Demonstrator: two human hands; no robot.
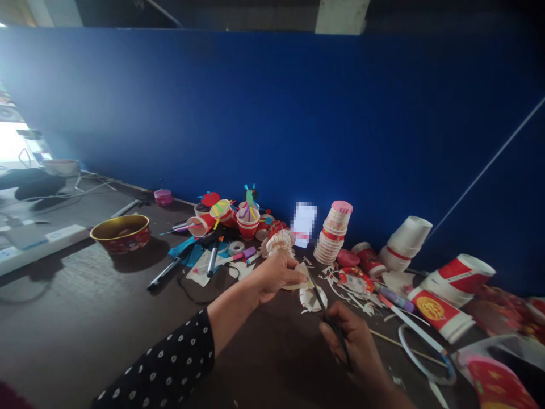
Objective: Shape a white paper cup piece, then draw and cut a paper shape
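Observation:
My left hand (275, 278) is closed, pinching a small pale piece of paper (304, 272) between thumb and fingers. My right hand (357, 343) grips a pair of black-handled scissors (318, 298), whose blades point up and meet the edge of that paper. Under the blades, on the table, lies a white cut cup piece (307, 301) with a frilled rim. Just behind my left hand sits a stack of frilled white cup pieces (279, 243).
White scraps (357, 301) litter the table right of the scissors. Stacked paper cups (332, 233) stand behind, beside more red-and-white cups (457, 272). Markers (213, 258), tape (236, 247) and decorated cups (248, 221) lie left. A gold-rimmed bowl (121, 241) and power strip (46, 244) are farther left.

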